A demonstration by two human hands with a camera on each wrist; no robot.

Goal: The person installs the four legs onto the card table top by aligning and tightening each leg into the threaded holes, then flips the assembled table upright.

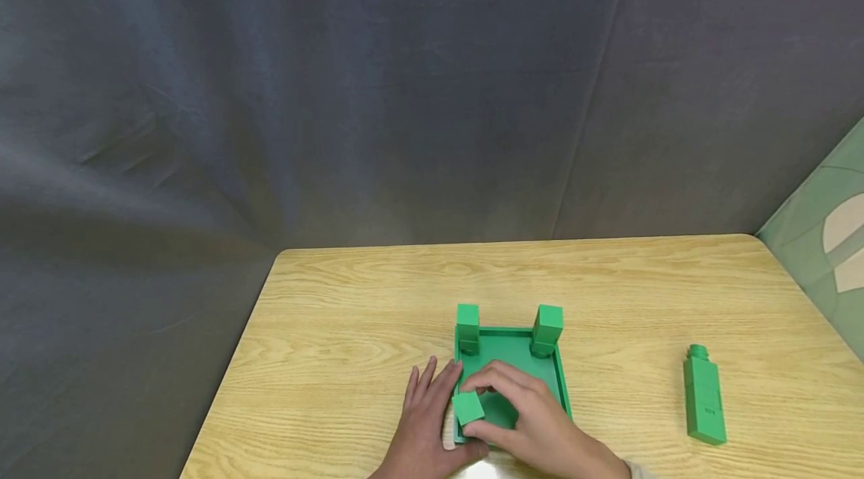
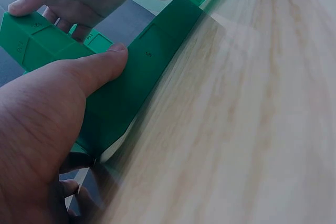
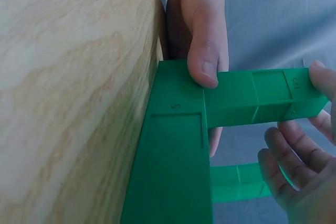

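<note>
A square green tray (image 1: 508, 357) with low walls lies on the table. My right hand (image 1: 540, 423) pinches the top end of a square green post (image 1: 468, 408) between thumb and fingers; the post stands upright at the tray's near left corner. My left hand (image 1: 425, 423) lies against that same corner, fingers straight along the left side and thumb (image 2: 105, 69) pressed on the near wall. Two similar posts, one left (image 1: 468, 324) and one right (image 1: 548, 325), stand at the far corners. Small raised marks show on the post and wall in the right wrist view.
Another green post (image 1: 704, 400) with a threaded end lies on its own at the right of the wooden table (image 1: 364, 299). A dark grey curtain (image 1: 432, 104) hangs behind the table, and a pale green patterned cloth (image 1: 833, 254) is at the right edge.
</note>
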